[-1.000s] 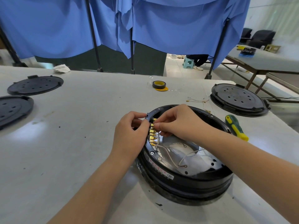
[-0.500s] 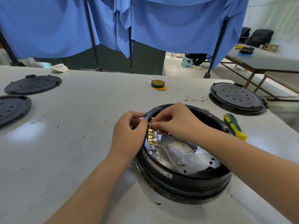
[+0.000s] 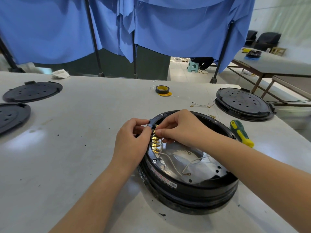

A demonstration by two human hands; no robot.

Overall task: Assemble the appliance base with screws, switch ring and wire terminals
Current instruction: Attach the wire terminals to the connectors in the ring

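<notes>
The right hand (image 3: 181, 126) pinches, thumb against forefinger, at the top of the row of brass terminals (image 3: 154, 145); whether a connector sits in that narrow grip I cannot tell, since the fingertips hide it. The left hand (image 3: 133, 140) curls over the outer rim of the switch ring (image 3: 155, 119) just beside the same spot, thumb and fingers closed on the rim to steady it. Both work on the black appliance base (image 3: 188, 185), which sits flat on the desk (image 3: 75, 148) directly in front of the person. Thin white wires (image 3: 171, 163) trail loosely across its shiny inner plate, ring lugs free at their ends. These leads look limp and light, the tabs small and easily bent, so I judge each connector is best held by its metal sleeve and pushed straight on, never pulled by the wire. A green-and-yellow screwdriver (image 3: 241, 133) lies beside the base, to its right.
</notes>
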